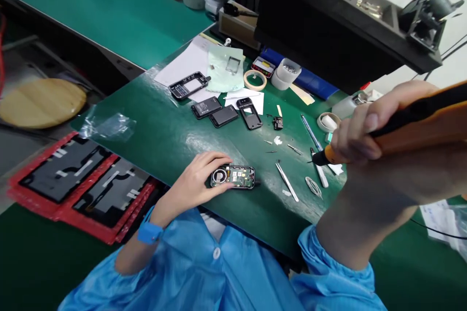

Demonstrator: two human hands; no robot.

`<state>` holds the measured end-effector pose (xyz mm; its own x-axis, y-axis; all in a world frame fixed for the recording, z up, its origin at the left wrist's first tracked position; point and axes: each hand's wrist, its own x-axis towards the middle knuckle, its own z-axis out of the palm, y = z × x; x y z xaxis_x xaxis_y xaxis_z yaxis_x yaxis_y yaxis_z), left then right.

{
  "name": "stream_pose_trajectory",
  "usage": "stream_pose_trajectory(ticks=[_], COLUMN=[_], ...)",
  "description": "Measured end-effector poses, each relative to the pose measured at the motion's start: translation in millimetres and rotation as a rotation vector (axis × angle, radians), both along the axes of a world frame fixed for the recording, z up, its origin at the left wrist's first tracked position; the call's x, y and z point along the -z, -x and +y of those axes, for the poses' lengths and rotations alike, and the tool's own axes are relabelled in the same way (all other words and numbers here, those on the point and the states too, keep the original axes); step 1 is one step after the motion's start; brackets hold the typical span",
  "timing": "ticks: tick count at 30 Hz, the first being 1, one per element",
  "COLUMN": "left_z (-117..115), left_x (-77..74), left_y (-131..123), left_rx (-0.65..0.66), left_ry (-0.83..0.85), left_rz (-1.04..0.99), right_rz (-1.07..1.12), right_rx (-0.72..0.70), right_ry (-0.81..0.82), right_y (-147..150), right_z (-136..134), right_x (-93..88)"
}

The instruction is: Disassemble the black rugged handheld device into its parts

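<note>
My left hand (199, 179) grips an opened mobile phone (241, 177) by its left end, thumb and fingers on opposite long sides. The phone lies on the green mat with its circuit board and a round part showing. Raised at the right, close to the camera, my right hand (368, 131) is wrapped around an orange and black electric screwdriver (419, 126). Its thin bit points left, apart from the phone. Tweezers (287, 182) lie on the mat between the phone and the screwdriver.
Two batteries (224, 116), a rear phone cover (249, 113) and a front phone housing (188, 85) lie beyond the phone. Behind them are a tape roll (255, 80) and white cups (286, 73). Red padded trays (80, 179) sit at the left, below the table edge. A black shelf (328, 24) overhangs the back.
</note>
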<state>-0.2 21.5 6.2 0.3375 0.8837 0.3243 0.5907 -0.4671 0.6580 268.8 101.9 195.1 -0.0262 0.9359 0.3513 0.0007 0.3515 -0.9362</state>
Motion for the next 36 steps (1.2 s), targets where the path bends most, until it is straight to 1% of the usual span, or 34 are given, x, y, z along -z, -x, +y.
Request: stream_pose_trajectory(ticks=[1, 3, 5, 6, 10, 14, 16, 21, 25, 31, 33, 36], left_z=[-8, -18, -20, -18, -10, -8, -9, -10, -9, 0, 2, 2], left_x=[4.6, 11.7, 16.1, 17.5, 19.7, 17.8, 16.2, 16.8, 20.3, 17.5, 16.5, 16.0], left_y=[5, 10, 12, 11, 3, -3, -3, -2, -1, -7, -9, -10], left_rx=[-0.026, -0.051, -0.051, -0.053, -0.101, -0.128, -0.127, -0.131, -0.143, -0.105, -0.101, -0.103], left_ry=[0.026, 0.055, 0.060, 0.055, 0.039, 0.015, -0.005, -0.027, 0.012, 0.024, 0.028, 0.056], left_rz=[0.009, 0.023, 0.030, 0.029, 0.045, 0.054, 0.053, 0.025, 0.001, 0.007, 0.008, 0.007], right_rz=[-0.036, -0.052, 0.006, 0.027, 0.017, 0.076, 0.081, 0.093, 0.118, 0.124, 0.139, 0.180], right_rx=[0.005, 0.016, 0.006, 0.003, 0.019, 0.026, 0.004, -0.059, -0.048, 0.012, -0.004, -0.082], right_ry=[-0.042, -0.143, -0.227, -0.241, -0.175, -0.215, -0.212, -0.282, -0.253, -0.039, 0.006, 0.034], right_y=[3, 8, 13, 16, 30, 41, 41, 35, 36, 46, 48, 50], right_z=[-2, -2, 1, 3, 9, 10, 12, 20, 19, 5, 2, 3], right_x=[0.0, 1.7, 3.7, 4.0, 0.7, 1.0, 4.4, 14.3, 13.7, 3.3, 5.5, 16.3])
